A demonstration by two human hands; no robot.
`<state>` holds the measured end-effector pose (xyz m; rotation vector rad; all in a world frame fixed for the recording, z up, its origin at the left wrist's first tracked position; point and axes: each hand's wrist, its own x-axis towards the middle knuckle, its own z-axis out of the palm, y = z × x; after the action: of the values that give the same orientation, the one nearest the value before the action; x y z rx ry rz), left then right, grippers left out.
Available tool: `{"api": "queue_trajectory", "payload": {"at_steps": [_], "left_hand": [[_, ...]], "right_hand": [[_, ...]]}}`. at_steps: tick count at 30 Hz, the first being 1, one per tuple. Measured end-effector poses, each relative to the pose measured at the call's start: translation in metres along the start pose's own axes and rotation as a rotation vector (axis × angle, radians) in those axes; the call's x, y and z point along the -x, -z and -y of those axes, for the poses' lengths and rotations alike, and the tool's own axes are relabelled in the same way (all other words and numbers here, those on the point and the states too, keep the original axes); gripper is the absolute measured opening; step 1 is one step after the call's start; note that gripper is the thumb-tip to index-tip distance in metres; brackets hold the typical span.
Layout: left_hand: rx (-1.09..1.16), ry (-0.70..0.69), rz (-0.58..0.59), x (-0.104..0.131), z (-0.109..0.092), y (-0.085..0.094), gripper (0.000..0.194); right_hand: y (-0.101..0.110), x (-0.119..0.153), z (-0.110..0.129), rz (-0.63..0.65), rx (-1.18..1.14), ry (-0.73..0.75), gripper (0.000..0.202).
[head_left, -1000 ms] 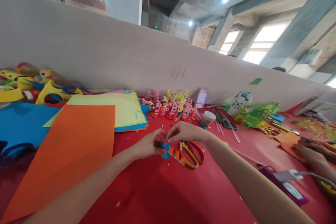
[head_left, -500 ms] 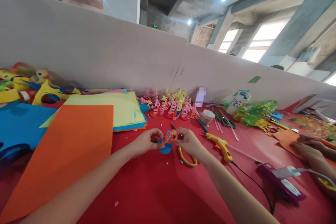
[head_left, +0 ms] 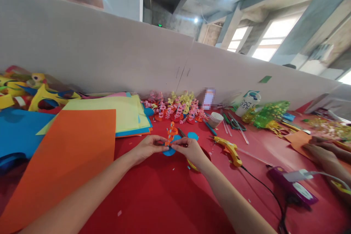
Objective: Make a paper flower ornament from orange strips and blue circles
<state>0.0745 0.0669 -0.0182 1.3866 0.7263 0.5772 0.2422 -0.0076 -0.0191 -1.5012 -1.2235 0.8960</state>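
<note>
An orange paper spiral (head_left: 172,130) stands upright over a blue paper disc (head_left: 169,152) on the red table. My left hand (head_left: 149,147) pinches the spiral's lower end from the left, thumb and forefinger closed. From the right, my right hand (head_left: 192,149) closes its fingertips at the same base, just above the disc; they hide the exact contact. Behind the fingers lies another blue disc (head_left: 193,136). Partly under my right hand is a pair of yellow-handled scissors (head_left: 193,166).
Several pink and yellow spirals (head_left: 179,109) stand against the white partition (head_left: 109,55). Paper sheets (head_left: 90,131) lie left. A yellow glue gun (head_left: 230,150), white tub (head_left: 215,120) and purple power strip (head_left: 294,187) are right. Another person's hands (head_left: 323,153) hold orange paper at the far right.
The orange spiral has gone from tilted to upright above the blue disc. My hands have shifted down to its base, and more blue discs behind them have come into view.
</note>
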Motion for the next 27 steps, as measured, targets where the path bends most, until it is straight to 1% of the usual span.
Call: {"api": "queue_trajectory", "payload": {"at_steps": [2,7,12,15,21,27], "left_hand": [[0.01,0.007,-0.018,-0.0009,0.0003,0.0001,0.031],[0.024,0.018,-0.009,-0.0012,0.0005,0.0005,0.027],[0.01,0.011,-0.059,-0.0001,-0.0006,-0.0001,0.026],[-0.006,0.004,-0.069,0.0007,-0.0013,-0.0005,0.027],[-0.009,-0.02,-0.037,0.0003,-0.0009,-0.0024,0.026],[-0.028,-0.031,-0.032,-0.0008,0.0001,-0.0037,0.027]], "right_hand": [[-0.0003,-0.0007,0.0002,-0.003,0.024,0.005,0.028],[-0.0013,-0.0012,-0.0002,-0.01,0.038,0.022,0.026],[-0.0034,-0.0015,-0.0026,-0.02,0.027,0.034,0.025],[-0.0043,-0.0012,-0.0018,-0.031,0.039,0.042,0.025],[-0.0041,0.0004,-0.0001,-0.043,0.072,0.072,0.02],[-0.0034,0.0006,-0.002,-0.041,0.114,0.088,0.021]]}}
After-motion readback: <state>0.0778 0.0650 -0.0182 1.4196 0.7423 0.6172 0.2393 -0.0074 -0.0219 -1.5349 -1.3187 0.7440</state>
